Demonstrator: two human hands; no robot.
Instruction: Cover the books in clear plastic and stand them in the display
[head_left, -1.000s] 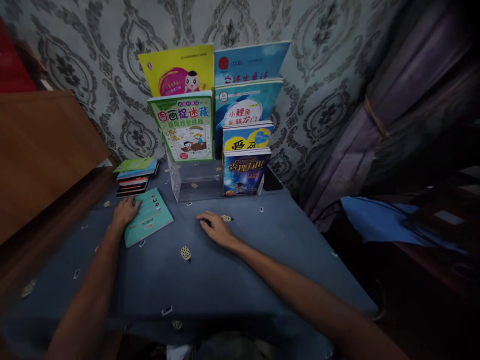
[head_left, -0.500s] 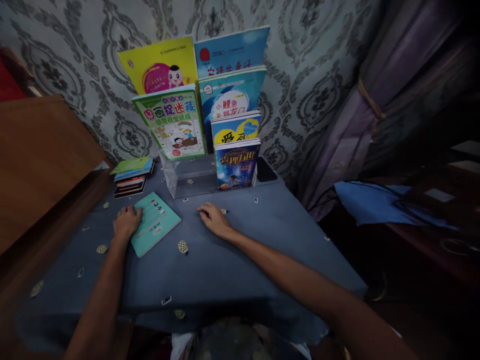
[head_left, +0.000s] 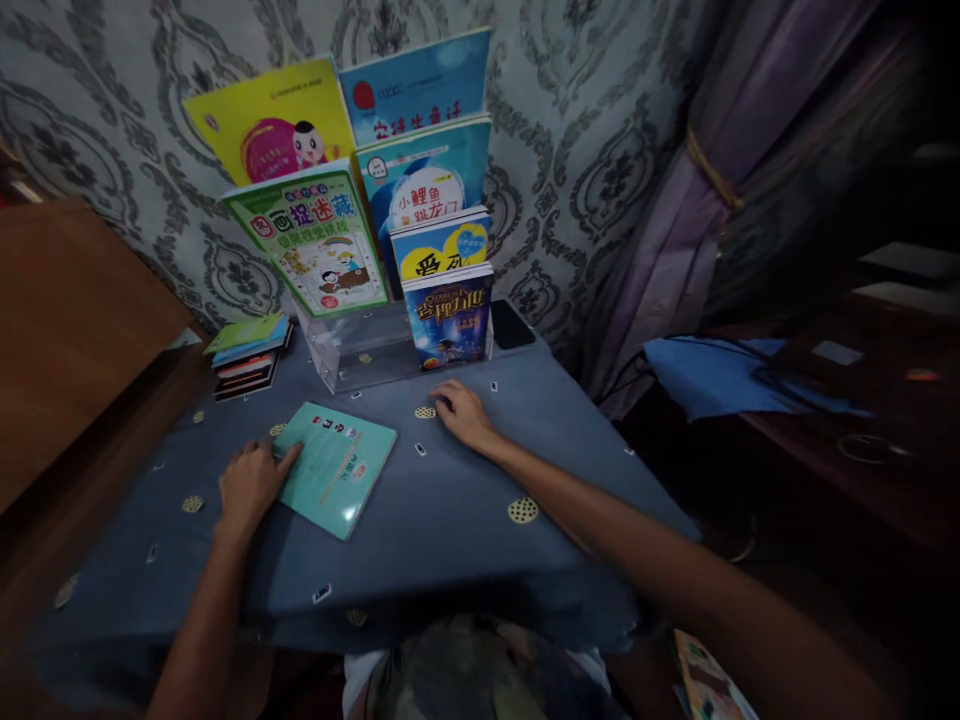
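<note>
A teal book [head_left: 337, 470] lies flat and turned at an angle on the blue tablecloth. My left hand [head_left: 251, 482] grips its left edge, thumb over the cover; the other fingers are partly hidden at the edge. To the right, my right hand [head_left: 463, 412] rests on the cloth, apart from the book, with loosely bent fingers and nothing in them. Just behind it stands a dark blue book [head_left: 450, 320] in a clear acrylic rack [head_left: 337, 365].
The rack also holds a green book [head_left: 319, 240], a yellow book [head_left: 270, 120] and several blue ones. A small stack of books [head_left: 251, 350] sits at the back left. A black phone [head_left: 513, 325] lies right of the rack. The patterned wall [head_left: 600, 150] rises behind.
The teal book has turned and shifted right, with my left hand at its left edge. My right hand has moved right, nearer the rack's right end. The view has also shifted.
</note>
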